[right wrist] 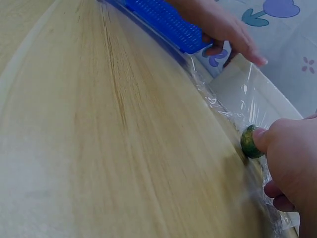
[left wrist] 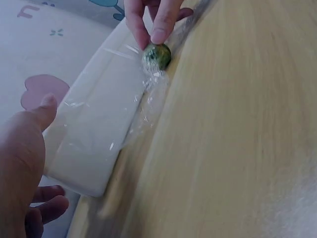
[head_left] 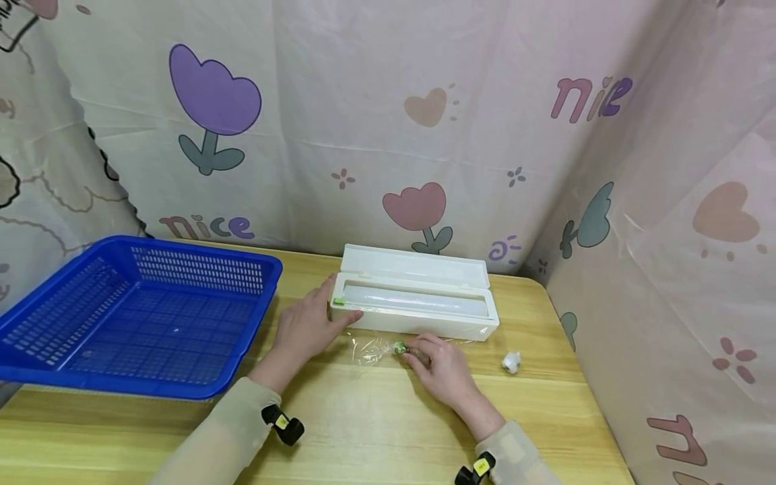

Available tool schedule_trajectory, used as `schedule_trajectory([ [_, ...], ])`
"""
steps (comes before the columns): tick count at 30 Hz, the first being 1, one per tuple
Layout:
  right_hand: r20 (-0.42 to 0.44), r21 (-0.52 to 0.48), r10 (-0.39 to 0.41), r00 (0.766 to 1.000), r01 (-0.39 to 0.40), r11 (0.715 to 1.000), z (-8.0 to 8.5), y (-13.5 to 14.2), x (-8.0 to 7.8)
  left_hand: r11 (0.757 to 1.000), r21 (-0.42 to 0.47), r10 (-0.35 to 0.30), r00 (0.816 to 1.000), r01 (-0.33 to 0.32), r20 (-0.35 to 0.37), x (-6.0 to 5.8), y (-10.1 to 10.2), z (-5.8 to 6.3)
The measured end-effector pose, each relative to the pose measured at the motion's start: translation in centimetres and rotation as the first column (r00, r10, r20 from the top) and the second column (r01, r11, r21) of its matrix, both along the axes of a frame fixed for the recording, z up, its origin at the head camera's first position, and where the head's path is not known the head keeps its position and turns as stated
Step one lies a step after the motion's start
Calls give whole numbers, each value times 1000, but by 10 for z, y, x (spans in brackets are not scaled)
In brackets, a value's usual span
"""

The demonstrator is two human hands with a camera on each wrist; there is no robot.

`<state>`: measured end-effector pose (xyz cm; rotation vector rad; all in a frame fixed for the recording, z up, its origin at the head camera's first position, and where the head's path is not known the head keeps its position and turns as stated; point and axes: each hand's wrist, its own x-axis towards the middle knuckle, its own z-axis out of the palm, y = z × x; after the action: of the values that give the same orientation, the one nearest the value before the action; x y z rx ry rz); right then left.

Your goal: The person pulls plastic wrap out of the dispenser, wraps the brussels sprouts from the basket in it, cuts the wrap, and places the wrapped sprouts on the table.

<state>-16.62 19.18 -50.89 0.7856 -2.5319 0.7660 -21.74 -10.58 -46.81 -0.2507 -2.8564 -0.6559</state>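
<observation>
A white cling film box stands on the table with its lid tipped back, the film roll showing inside. A clear sheet of cling film hangs down its front onto the table. My right hand pinches a small green round fruit between thumb and fingertips, at the film in front of the box. Film bunches around the fruit's left side. At the box's left end is my left hand, its thumb extended across the front corner and its fingers along the end.
A large blue plastic basket sits on the left of the wooden table. To the right lies a small crumpled whitish lump. A patterned cloth hangs behind the table and down its right side.
</observation>
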Motion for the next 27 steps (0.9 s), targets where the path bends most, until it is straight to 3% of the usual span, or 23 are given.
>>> schedule_trajectory([
  [10, 21, 4, 10, 1000, -10, 1000, 4, -1, 0, 999, -20, -26, 998, 27, 63, -12, -5, -8],
  [15, -56, 2, 13, 998, -12, 1000, 9, -5, -1, 999, -3, -34, 996, 34, 77, -13, -4, -8],
  [22, -156, 26, 69, 985, -66, 998, 33, -33, -7, 997, 74, -28, 994, 21, 106, -12, -5, -9],
  [27, -95, 105, 101, 990, -91, 990, 49, -57, -11, 992, 123, -37, 991, 21, 129, -12, -3, -9],
])
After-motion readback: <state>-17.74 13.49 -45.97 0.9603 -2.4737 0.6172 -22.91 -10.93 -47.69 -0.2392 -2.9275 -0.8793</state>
